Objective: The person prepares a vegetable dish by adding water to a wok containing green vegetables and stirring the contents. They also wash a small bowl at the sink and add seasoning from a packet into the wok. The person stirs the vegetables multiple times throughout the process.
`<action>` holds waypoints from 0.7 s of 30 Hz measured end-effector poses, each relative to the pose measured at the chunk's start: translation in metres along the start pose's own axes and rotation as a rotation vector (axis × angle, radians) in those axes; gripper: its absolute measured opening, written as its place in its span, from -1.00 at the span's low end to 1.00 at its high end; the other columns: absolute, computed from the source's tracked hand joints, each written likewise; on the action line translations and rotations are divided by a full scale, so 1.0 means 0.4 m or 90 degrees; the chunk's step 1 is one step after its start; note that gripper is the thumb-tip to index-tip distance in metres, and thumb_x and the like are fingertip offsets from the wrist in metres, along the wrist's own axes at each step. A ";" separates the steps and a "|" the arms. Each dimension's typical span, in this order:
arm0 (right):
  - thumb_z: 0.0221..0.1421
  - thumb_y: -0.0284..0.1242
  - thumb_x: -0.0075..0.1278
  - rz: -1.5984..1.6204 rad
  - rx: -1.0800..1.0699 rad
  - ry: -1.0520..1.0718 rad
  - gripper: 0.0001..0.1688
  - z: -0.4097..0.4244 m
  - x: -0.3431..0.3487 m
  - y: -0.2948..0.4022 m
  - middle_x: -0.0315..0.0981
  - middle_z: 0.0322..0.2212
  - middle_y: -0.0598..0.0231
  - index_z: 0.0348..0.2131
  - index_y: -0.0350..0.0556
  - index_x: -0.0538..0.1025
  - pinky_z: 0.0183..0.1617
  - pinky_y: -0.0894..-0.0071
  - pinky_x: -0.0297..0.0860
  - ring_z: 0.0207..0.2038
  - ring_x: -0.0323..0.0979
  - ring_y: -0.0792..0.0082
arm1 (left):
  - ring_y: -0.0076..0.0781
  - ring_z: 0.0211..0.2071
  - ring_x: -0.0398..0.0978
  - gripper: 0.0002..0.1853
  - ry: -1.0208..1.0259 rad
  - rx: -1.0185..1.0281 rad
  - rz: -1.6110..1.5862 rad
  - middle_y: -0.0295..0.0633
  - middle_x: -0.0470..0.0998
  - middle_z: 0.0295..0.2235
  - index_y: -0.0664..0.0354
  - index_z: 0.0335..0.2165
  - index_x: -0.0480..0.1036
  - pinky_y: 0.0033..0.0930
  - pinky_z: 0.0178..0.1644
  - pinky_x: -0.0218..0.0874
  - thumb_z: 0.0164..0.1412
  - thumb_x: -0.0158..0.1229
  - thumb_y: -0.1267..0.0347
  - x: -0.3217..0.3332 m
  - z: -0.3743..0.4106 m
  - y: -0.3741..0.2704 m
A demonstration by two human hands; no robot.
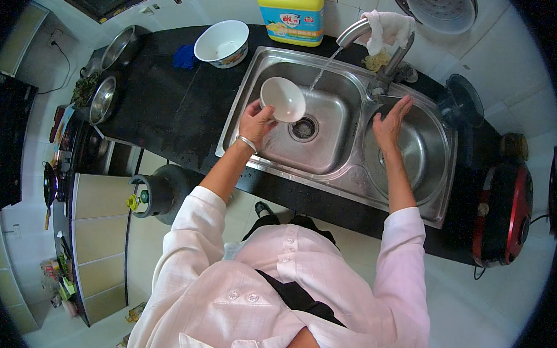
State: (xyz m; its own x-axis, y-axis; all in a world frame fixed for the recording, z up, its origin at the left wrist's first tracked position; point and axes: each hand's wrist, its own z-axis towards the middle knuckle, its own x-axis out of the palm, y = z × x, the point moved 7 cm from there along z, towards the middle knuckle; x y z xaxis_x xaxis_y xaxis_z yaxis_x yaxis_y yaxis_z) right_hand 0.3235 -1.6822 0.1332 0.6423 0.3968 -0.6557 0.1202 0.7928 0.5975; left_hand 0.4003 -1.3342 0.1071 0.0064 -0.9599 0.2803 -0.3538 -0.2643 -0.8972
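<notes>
My left hand [257,122] grips a small white bowl [284,99] by its rim, over the left basin of a stainless steel double sink [326,169]. Water [322,72] runs from the metal faucet [353,32] into that basin, to the right of the bowl. A white cloth [388,31] hangs over the faucet. My right hand [393,121] is over the round right basin, near the faucet's base, with its fingers spread and nothing held. A larger white bowl [221,43] with a patterned outside stands on the black counter, left of the sink.
A yellow detergent jug [291,16] stands behind the sink. A blue cloth [184,56] and metal bowls [120,47] lie farther left on the counter. At the right are a clear plastic item [462,101] and a red and black rice cooker [503,214]. A gas cylinder [164,194] stands below left.
</notes>
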 end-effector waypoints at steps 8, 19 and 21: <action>-0.18 -0.59 -0.09 -0.025 0.002 0.030 -0.17 -0.034 -0.043 0.033 -0.14 0.06 -0.22 0.07 -0.35 -0.09 0.24 0.15 -0.28 0.15 -0.22 -0.12 | -0.32 -0.31 0.42 -0.55 0.132 -0.120 -0.157 -0.15 0.38 -0.30 0.25 -0.15 0.20 -0.36 -0.27 0.38 -0.02 0.15 0.36 0.107 0.001 0.077; -0.19 -0.62 -0.13 -0.001 0.010 0.030 -0.15 -0.063 -0.012 0.011 -0.22 0.08 -0.28 0.08 -0.39 -0.14 0.23 0.11 -0.28 0.16 -0.27 -0.17 | -0.32 -0.29 0.38 -0.69 0.162 -0.090 -0.136 -0.06 0.37 -0.31 0.33 -0.26 0.26 -0.38 -0.19 0.36 0.08 0.02 0.32 0.146 0.016 0.062; -0.20 -0.62 -0.13 -0.001 0.013 0.033 -0.14 -0.064 -0.012 0.009 -0.24 0.08 -0.28 0.08 -0.39 -0.15 0.23 0.13 -0.28 0.17 -0.28 -0.16 | -0.31 -0.29 0.39 -0.69 0.162 -0.090 -0.136 -0.05 0.36 -0.31 0.33 -0.26 0.26 -0.38 -0.18 0.36 0.08 0.02 0.32 0.151 0.020 0.061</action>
State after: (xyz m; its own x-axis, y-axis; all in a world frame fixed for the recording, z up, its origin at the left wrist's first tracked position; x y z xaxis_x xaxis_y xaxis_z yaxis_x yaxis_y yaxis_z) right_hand 0.3017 -1.6694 0.1267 0.6024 0.4186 -0.6797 0.1371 0.7845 0.6047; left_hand 0.3996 -1.3992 0.0994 -0.1335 -0.8257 0.5481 -0.4958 -0.4232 -0.7583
